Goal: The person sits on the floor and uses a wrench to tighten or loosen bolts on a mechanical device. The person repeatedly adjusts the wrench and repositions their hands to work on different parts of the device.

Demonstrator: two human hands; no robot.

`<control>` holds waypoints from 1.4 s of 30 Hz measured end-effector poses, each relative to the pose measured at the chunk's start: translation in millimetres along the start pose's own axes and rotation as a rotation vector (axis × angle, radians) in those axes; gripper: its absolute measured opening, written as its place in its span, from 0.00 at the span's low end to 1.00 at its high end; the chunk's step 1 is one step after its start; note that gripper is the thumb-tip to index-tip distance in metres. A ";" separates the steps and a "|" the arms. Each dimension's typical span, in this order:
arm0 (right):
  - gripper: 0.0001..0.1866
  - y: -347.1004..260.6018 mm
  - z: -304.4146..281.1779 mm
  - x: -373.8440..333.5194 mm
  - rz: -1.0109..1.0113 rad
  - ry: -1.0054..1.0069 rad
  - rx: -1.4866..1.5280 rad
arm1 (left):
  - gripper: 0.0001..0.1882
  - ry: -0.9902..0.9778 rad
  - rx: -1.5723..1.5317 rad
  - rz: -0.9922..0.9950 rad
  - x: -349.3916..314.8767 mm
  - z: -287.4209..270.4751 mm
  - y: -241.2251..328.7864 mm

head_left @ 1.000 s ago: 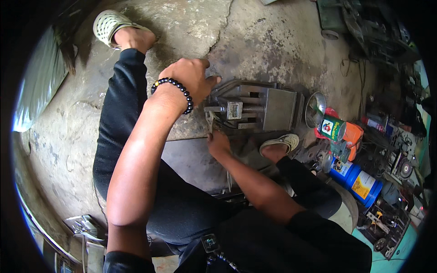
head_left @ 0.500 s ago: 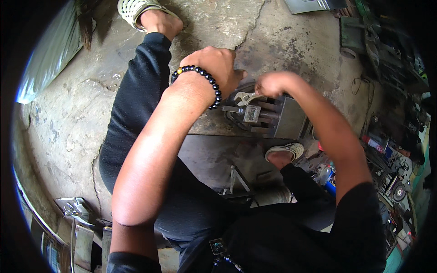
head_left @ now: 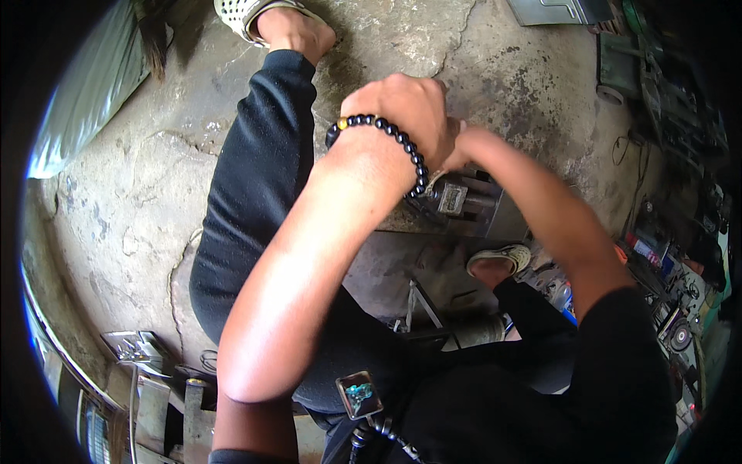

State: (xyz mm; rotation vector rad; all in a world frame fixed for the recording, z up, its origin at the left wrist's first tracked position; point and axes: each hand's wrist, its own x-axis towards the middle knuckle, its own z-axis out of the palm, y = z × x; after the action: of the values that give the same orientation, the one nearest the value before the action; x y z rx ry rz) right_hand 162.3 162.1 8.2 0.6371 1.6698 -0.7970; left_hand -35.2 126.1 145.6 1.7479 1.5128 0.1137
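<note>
My left hand point(head_left: 402, 108), with a black bead bracelet point(head_left: 389, 126) at the wrist, is bent over in a closed shape. Its fingers are hidden beneath it, and so is whatever they may hold. Right against it is my right hand point(head_left: 462, 147), closed on an adjustable wrench. Only a pale sliver of the wrench shows now; the earlier frame shows its jaw. Just below both hands sits a grey metal vise-like fixture point(head_left: 481, 203) with parallel bars and a square block point(head_left: 452, 198). Whether the wrench touches it cannot be seen.
My legs spread around the work, a pale clog point(head_left: 498, 261) on the right foot. A metal frame point(head_left: 421, 303) stands below the fixture. Tools and parts clutter the right side, including a round disc point(head_left: 680, 336). A metal sheet point(head_left: 560, 11) lies at the far right.
The whole view has shifted, carrying the scene rightward. My left hand has come up against my right hand, covering most of the wrench that was visible before.
</note>
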 end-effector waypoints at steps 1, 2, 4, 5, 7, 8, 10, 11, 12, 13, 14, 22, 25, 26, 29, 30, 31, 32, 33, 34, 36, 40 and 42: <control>0.12 -17.5 22.9 -12.4 0.064 0.189 -0.117 | 0.21 0.047 0.021 0.034 -1.2 0.7 -1.0; 0.12 -27.4 49.6 -36.7 0.270 0.193 -0.001 | 0.21 0.064 0.044 0.070 -2.8 2.5 -1.0; 0.10 -70.9 112.7 -67.6 0.327 0.625 0.143 | 0.23 -0.021 0.054 0.062 -3.0 7.3 5.5; 0.10 -91.2 141.3 -73.1 0.403 0.664 0.352 | 0.24 -0.053 0.064 0.059 -5.1 10.4 7.5; 0.09 -131.0 186.7 -56.6 0.567 0.817 0.768 | 0.24 -0.018 0.069 0.115 -10.5 19.1 10.6; 0.07 -147.2 202.1 -38.9 0.677 0.888 0.869 | 0.24 0.012 0.070 0.144 -13.4 24.7 11.4; 0.12 -161.8 220.5 0.2 0.721 0.895 0.976 | 0.24 -0.038 0.123 0.173 -15.0 34.7 11.0; 0.12 -164.2 223.3 20.4 0.724 0.877 0.997 | 0.24 -0.087 0.153 0.172 -14.9 38.7 10.6; 0.12 -163.0 224.5 37.0 0.739 0.837 1.009 | 0.24 -0.137 0.185 0.160 -14.5 41.5 10.6; 0.12 -158.1 222.3 51.4 0.805 0.787 0.975 | 0.24 -0.183 0.214 0.170 -13.6 42.5 11.4; 0.13 -153.0 217.1 64.5 0.866 0.741 0.939 | 0.24 -0.207 0.190 0.171 -12.3 42.0 11.7; 0.14 -141.3 239.9 13.1 0.566 0.553 1.033 | 0.22 -0.107 0.107 0.160 -9.7 26.4 9.3; 0.12 -137.6 242.1 -50.1 0.226 0.726 1.269 | 0.23 -0.137 0.122 0.125 -9.9 25.5 0.7; 0.11 -128.9 232.1 -68.8 0.226 0.700 1.272 | 0.23 -0.134 0.128 0.121 -10.2 24.4 -1.8; 0.11 -65.7 172.9 -114.3 0.153 0.644 0.916 | 0.22 -0.126 0.122 0.110 -11.2 20.1 -4.6; 0.11 -41.5 146.3 -119.3 0.089 0.640 0.730 | 0.22 -0.118 0.101 0.101 -11.7 17.7 -5.4; 0.12 -20.3 119.6 -119.2 0.107 0.581 0.641 | 0.22 -0.111 0.086 0.091 -11.9 15.0 -5.7; 0.13 -2.0 92.8 -113.0 0.049 0.563 0.559 | 0.22 -0.094 0.076 0.100 -11.3 12.2 -5.7; 0.14 14.9 65.6 -101.9 0.074 0.420 0.429 | 0.22 -0.082 0.071 0.105 -10.4 9.8 -5.9; 0.15 28.1 39.6 -87.8 0.039 0.305 0.311 | 0.22 -0.071 0.067 0.108 -9.9 7.7 -6.2; 0.16 37.4 1.3 -48.3 0.105 -0.021 0.091 | 0.21 -0.040 0.079 0.116 -11.1 5.6 -7.1; 0.17 24.3 -40.0 25.0 0.091 -0.497 -0.066 | 0.20 0.000 0.072 0.116 -7.7 -0.6 -8.2; 0.16 11.5 -42.2 42.7 0.069 -0.558 -0.100 | 0.20 0.051 0.099 0.143 -6.9 -5.1 -7.9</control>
State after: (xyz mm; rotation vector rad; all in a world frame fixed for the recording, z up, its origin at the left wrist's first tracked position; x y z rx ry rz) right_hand 135.5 202.3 -29.2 0.3555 1.1625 -0.7516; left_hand -46.1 122.4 147.1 1.9452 1.4502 0.1589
